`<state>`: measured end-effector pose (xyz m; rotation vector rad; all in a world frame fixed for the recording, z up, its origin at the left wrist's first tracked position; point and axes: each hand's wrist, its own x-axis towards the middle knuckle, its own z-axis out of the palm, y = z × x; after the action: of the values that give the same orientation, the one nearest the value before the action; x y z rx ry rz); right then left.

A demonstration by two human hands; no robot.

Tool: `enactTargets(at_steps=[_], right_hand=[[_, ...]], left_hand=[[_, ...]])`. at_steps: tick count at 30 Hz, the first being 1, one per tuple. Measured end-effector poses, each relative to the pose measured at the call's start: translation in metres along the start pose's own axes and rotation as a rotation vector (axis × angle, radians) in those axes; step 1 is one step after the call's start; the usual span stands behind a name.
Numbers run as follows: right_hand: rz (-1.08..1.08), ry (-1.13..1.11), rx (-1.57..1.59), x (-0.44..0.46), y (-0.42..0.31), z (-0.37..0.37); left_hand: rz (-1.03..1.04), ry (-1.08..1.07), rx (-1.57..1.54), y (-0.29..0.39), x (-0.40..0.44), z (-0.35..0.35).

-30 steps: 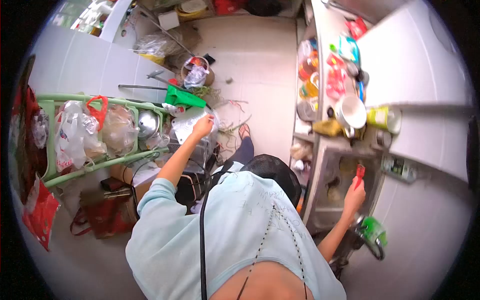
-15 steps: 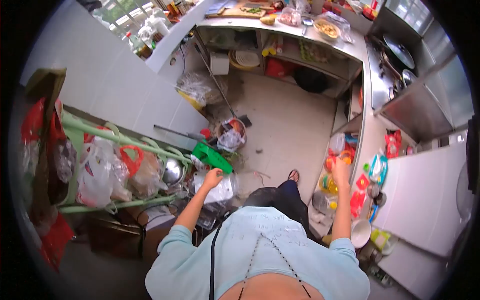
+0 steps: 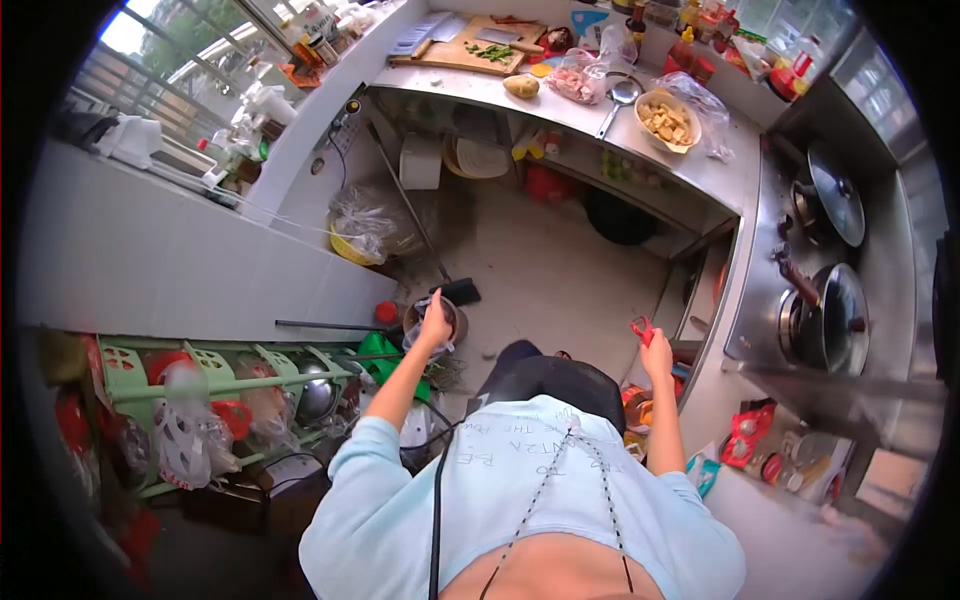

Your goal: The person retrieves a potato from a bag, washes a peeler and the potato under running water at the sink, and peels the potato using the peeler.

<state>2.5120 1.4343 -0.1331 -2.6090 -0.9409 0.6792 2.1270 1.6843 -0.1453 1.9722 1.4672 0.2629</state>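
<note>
The step in hand seems to be carrying the red peeler point(image 3: 646, 334): the right hand point(image 3: 656, 358) keeps a narrow grip around its handle, in the air, well apart from the potato point(image 3: 521, 87) on the counter point(image 3: 556, 114). The left hand point(image 3: 435, 328) is over the bin point(image 3: 460, 322), fingers bent, and I cannot tell if it holds something; bringing the peeler to the potato would call for a forward reach.

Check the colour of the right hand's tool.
The tool is red; it shows best in the head view.
</note>
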Motion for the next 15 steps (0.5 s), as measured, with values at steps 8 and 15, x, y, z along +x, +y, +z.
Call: enactTargets(at_steps=[8,15], right_hand=[[-0.116,0.078,0.158,0.154,-0.053,-0.033],[-0.422,0.067,0.118,0.281,-0.181,-0.079]], left_hand=[[-0.182,0.162,-0.631,0.126,0.322,0.039],[-0.612,0.321,-0.452,0.281,0.529,0.03]])
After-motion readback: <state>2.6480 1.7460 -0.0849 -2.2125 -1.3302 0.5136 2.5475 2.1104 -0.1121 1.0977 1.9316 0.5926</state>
